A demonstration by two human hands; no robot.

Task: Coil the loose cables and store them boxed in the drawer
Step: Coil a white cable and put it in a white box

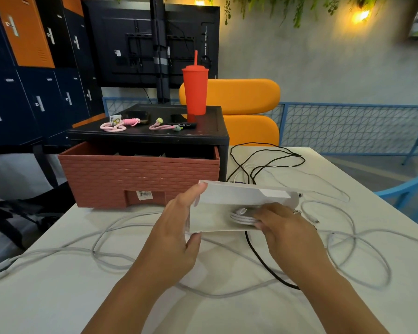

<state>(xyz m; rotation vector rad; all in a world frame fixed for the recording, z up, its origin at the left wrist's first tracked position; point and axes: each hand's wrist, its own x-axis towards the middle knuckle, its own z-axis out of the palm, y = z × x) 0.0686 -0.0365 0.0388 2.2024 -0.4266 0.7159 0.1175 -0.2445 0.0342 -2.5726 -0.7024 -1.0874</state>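
Fingers (pixel 273 216) of right hand (pixel 290 227) are closed on a coiled white cable (pixel 241 216), pressing it into a white box (pixel 227 208) at frame centre; coil sits partly inside the box mouth, approx. half hidden by the hand. Left hand (pixel 176 235) clamps the box's left end, thumb on top edge, other fingers under, evidently to steady it and keep the opening toward the right hand. Box is held just above the bench (pixel 58 297), not resting on it as far as can be told. Box flap (pixel 275 192) stands open at upper right, so closure not yet done. Drawer (pixel 138 174), brick-pattern red, is pulled out from a black stand (pixel 150 133) left of centre, directly behind the box; presumably left open to receive it. Contents of drawer not visible. Remaining loose items: long white cable (pixel 101 251) sprawled across lower half of bench, black cable (pixel 266 162) looping at centre right and passing under the box. Judged progress: early, 1 coil being boxed, at least 2 cables uncoiled. Risk: coil may spring open when the grip is released before flap is shut. On stand top, pink tied cords (pixel 116 125) and a red tumbler (pixel 194 92), not part of current step.
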